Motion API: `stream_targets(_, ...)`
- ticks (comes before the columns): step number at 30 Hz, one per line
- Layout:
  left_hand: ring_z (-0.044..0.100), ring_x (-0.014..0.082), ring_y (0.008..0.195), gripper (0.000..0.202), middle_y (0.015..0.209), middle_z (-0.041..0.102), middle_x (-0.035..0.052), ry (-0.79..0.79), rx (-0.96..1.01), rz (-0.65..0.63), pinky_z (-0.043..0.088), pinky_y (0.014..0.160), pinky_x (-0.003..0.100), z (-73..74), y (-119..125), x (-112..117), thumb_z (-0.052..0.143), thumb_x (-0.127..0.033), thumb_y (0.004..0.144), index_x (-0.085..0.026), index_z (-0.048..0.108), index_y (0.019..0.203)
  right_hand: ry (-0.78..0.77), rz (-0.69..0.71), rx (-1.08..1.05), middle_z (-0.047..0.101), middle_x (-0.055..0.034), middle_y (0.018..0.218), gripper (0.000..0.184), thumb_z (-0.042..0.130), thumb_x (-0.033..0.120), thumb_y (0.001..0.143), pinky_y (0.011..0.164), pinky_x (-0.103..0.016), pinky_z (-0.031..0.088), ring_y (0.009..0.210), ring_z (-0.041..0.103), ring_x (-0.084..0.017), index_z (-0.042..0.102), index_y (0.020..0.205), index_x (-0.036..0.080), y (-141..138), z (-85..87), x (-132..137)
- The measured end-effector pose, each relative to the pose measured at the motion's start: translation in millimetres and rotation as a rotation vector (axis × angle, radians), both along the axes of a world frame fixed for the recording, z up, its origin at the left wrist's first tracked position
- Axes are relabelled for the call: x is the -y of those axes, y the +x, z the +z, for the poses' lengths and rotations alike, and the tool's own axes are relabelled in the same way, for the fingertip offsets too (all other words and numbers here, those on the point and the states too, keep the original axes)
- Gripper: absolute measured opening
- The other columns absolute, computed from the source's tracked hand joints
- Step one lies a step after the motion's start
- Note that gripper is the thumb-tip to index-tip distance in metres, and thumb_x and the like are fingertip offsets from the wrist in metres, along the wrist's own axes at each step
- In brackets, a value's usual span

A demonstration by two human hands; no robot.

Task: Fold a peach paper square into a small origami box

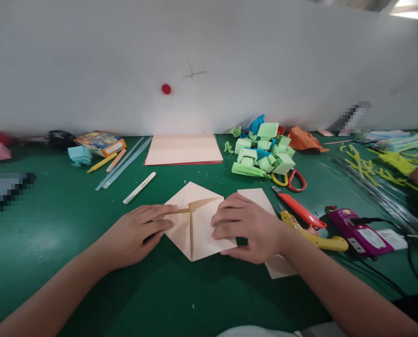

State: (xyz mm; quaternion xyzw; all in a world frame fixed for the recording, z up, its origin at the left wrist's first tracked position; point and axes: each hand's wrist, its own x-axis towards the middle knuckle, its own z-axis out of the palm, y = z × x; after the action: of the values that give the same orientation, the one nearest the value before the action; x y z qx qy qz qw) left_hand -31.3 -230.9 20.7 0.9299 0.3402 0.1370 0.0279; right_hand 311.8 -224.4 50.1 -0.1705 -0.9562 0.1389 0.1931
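A folded sheet of pale peach paper (207, 229) lies on the green table in front of me, its flaps meeting along the middle and standing slightly raised. My left hand (138, 231) grips its left corner, the fingers reaching over the upper left flap. On the other side, my right hand (245, 227) holds the right edge, fingers curled on top and thumb low by the border. Partly hidden under my right hand and forearm is another peach paper strip (258, 199).
Further back lie a stack of peach sheets (184, 150) and a heap of green folded paper pieces (265, 152). To the right are scissors (296, 180), a red cutter (302, 210), a yellow glue gun (310, 236) and a purple power strip (363, 231). A white pen-like stick (139, 187) lies left.
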Motion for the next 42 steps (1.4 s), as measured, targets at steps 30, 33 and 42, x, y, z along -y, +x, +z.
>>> stream_targets(30, 0.047, 0.027, 0.144, 0.042, 0.154, 0.053, 0.0069, -0.135, -0.064, -0.019, 0.039, 0.12, 0.047, -2.2, 15, 11, 0.053, -0.039, 0.102, -0.024, 0.055, 0.142, -0.063, -0.027, 0.273, 0.048, -0.0146, 0.157, 0.061, 0.06, 0.024, 0.085, 0.111, -0.049, 0.027, 0.144, 0.042, -0.029, 0.056, 0.146, 0.021, -4, -19.7, -8)
stream_targets(33, 0.049, 0.029, 0.14, 0.042, 0.148, 0.056, 0.0089, -0.158, -0.039, 0.03, 0.042, 0.116, 0.047, -3.3, 21, 13, 0.054, -0.042, 0.101, -0.023, 0.055, 0.139, -0.069, 0.01, 0.23, 0.056, -0.0129, 0.151, 0.051, 0.06, 0.024, 0.086, 0.108, -0.047, 0.032, 0.14, 0.048, -0.029, 0.065, 0.137, 0.022, -5, -18.6, -5)
stream_targets(42, 0.041, 0.0284, 0.146, 0.05, 0.155, 0.048, 0.0102, -0.149, -0.043, 0.013, 0.036, 0.12, 0.047, -9.2, 25, 15, 0.051, -0.04, 0.103, -0.022, 0.044, 0.149, -0.076, 0.091, 0.074, 0.068, -0.0087, 0.136, 0.026, 0.057, 0.03, 0.096, 0.107, -0.043, 0.04, 0.129, 0.059, -0.026, 0.078, 0.112, 0.024, -12, -19.1, 5)
